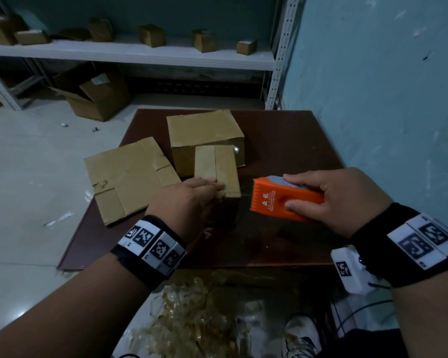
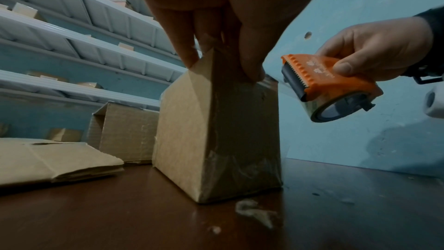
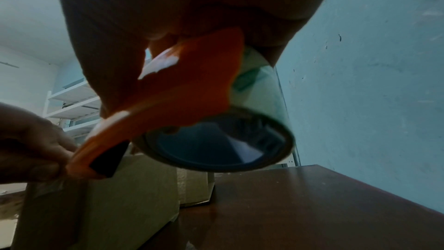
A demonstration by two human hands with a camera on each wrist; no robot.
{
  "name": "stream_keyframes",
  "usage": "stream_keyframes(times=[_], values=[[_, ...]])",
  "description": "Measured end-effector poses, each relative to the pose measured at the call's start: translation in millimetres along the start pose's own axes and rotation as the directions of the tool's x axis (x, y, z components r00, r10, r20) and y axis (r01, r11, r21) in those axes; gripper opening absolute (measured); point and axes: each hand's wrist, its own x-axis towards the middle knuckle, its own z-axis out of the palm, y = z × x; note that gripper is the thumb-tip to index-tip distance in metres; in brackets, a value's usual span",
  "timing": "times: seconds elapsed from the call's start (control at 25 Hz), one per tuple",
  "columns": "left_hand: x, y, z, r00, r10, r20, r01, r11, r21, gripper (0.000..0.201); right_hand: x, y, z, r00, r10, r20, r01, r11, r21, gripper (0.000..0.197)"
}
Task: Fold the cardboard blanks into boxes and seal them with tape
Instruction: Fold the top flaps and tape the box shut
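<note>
A small folded cardboard box [image 1: 225, 166] stands upright on the dark brown table [image 1: 282, 244]. My left hand [image 1: 212, 187] pinches its near top edge, thumb on one side and fingers on the other [image 2: 250, 64]. My right hand [image 1: 295, 192] grips an orange tape dispenser [image 1: 269, 200] just right of the box, with its toothed blade [image 2: 295, 73] facing the box. A clear tape strand [image 2: 273, 83] runs from the box's top edge to the dispenser. The tape roll [image 3: 221, 140] shows from below in the right wrist view, beside the box [image 3: 108, 197].
A larger closed box [image 1: 204, 133] stands behind the small one. A flat cardboard blank [image 1: 130, 177] overhangs the table's left edge. A blue wall [image 1: 386, 99] borders the right side. Shelves [image 1: 140, 52] with small boxes stand behind; tape scraps [image 1: 192, 319] litter the floor.
</note>
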Motion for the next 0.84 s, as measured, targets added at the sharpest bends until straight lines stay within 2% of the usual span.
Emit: stream_keyframes(times=[0.2,0.28,0.36,0.44,0.56,0.68,0.76,0.84], values=[[0,6,-1,1.000,-0.022,-0.005,0.022,0.999,0.040,0.035,15,-20,7,0.997,0.070,0.028,-0.066,0.988,-0.139,0.061],[0,8,-1,0.999,-0.045,0.021,0.044,0.998,0.035,0.036,34,-24,3,0.989,0.136,0.065,-0.114,0.955,-0.274,0.046],[-1,9,-2,0.997,-0.062,0.038,0.060,0.998,0.031,0.034,49,-19,-9,0.974,0.222,0.046,-0.180,0.880,-0.439,0.033],[0,10,-3,0.996,-0.073,0.042,0.072,0.997,0.028,0.032,58,-9,-18,0.973,0.231,0.007,-0.205,0.877,-0.435,0.038],[5,14,-9,0.995,-0.082,0.060,0.080,0.996,0.039,0.031,57,-6,1,0.987,0.162,0.002,-0.152,0.932,-0.329,0.047],[11,14,-20,0.988,-0.102,0.115,0.102,0.995,0.010,0.030,51,-11,42,0.971,0.204,0.122,-0.157,0.935,-0.317,0.059],[14,13,-26,0.978,-0.156,0.141,0.159,0.987,-0.006,0.031,48,-11,61,0.950,0.256,0.180,-0.184,0.923,-0.338,0.056],[14,13,-29,0.970,-0.190,0.154,0.196,0.980,-0.021,0.035,42,-13,61,0.958,0.268,0.100,-0.206,0.889,-0.409,0.057]])
